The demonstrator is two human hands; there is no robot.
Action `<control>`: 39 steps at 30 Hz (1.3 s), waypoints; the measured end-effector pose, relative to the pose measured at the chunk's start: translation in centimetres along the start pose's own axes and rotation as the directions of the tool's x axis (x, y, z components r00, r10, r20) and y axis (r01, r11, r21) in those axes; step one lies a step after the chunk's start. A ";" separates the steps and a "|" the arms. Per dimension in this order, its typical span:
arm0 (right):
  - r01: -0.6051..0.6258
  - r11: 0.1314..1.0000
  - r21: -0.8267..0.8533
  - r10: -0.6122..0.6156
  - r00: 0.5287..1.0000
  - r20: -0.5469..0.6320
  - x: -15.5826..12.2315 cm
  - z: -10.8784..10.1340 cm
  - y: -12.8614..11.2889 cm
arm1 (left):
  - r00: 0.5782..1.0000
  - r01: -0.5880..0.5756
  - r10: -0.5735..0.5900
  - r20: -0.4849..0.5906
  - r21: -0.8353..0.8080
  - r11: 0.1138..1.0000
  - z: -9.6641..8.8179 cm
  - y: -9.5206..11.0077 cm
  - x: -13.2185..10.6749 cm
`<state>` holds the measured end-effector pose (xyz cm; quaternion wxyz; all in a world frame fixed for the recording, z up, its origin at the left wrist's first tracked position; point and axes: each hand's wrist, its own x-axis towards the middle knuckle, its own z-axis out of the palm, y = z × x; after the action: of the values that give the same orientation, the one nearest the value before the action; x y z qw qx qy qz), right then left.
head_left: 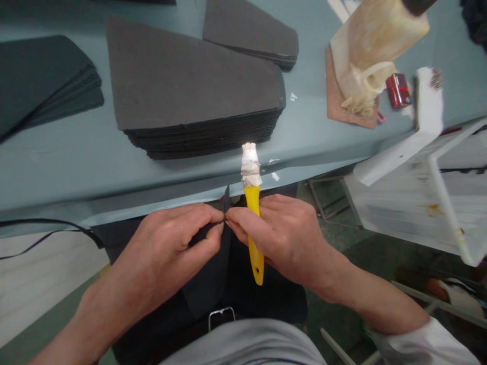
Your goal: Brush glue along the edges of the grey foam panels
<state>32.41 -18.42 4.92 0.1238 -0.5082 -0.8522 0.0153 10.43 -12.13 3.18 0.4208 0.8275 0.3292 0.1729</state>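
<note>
My left hand (167, 238) is closed, its thumb and forefinger pinching the edge of a thin dark sheet (207, 276) over my lap. My right hand (292, 233) pinches the same edge right beside it, fingertips almost touching the left ones. Tucked in the right hand is a brush with a yellow handle (254, 200); its whitish, caked head points up toward the table. Part of the sheet hangs below my hands, and its outline is hard to separate from my dark clothing.
A thick stack of dark grey cut panels (198, 81) lies on the blue-green table (76, 167). Smaller stacks rest to its left (41, 76) and behind it (249, 28). At right stand a stained plastic jug (373, 45), a red packet (398, 91) and a bent white piece (429, 111).
</note>
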 end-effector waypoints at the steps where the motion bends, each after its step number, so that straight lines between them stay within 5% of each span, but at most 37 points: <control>1: 0.012 1.000 -0.020 -0.012 1.000 -0.021 0.2 0.0 -0.1 | 1.000 0.005 -0.005 0.005 0.003 1.000 0.0 0.0 0.0; 7: 0.051 0.997 -0.055 -0.055 0.996 -0.075 0.9 0.7 -0.1 | 1.000 0.003 -0.003 0.008 0.031 1.000 0.1 -0.1 0.3; 27: -0.100 0.995 0.017 0.102 0.986 -0.134 0.1 2.4 0.1 | 0.998 -0.059 0.059 -0.008 0.025 0.998 0.6 -0.1 -0.6; 39: -0.189 0.981 0.048 0.195 0.958 -0.210 -0.3 1.9 1.2 | 0.995 0.096 -0.096 0.007 -0.154 0.983 0.3 -0.3 -2.0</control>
<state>33.15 -17.93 2.85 0.2194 -0.5854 -0.7803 -0.0157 8.99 -13.51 2.73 0.4913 0.7757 0.3541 0.1775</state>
